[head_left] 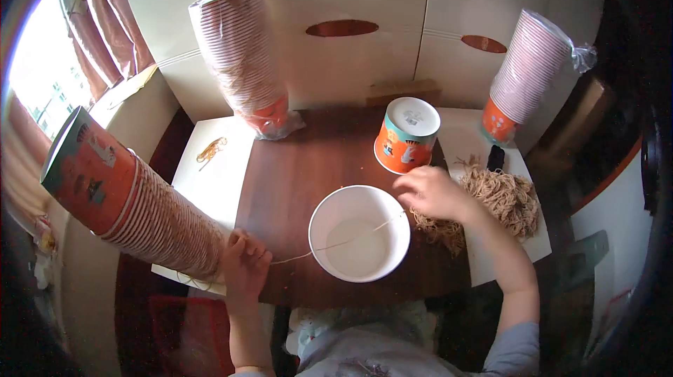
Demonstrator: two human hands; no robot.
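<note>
A pale string (336,244) runs taut at a slant over the mouth of a white-lined paper bucket (324,214), which stands upright on the table. My left hand (247,259) has its fingers curled around one end of the string, beside the base of a tall leaning stack of nested paper buckets (151,212). Beyond the bucket's right rim, my right hand (429,194) is closed at the string's other end, its fingertips partly hidden. Just right of that hand lies a tangled heap of beige strings (503,203).
An orange and green paper bucket (408,140) sits upside down behind the open one. Plastic-wrapped bucket stacks rise at the back left (235,47) and back right (527,61). A few yellowish loops (212,151) lie on the left white board (203,184). A dark object (495,158) touches the heap.
</note>
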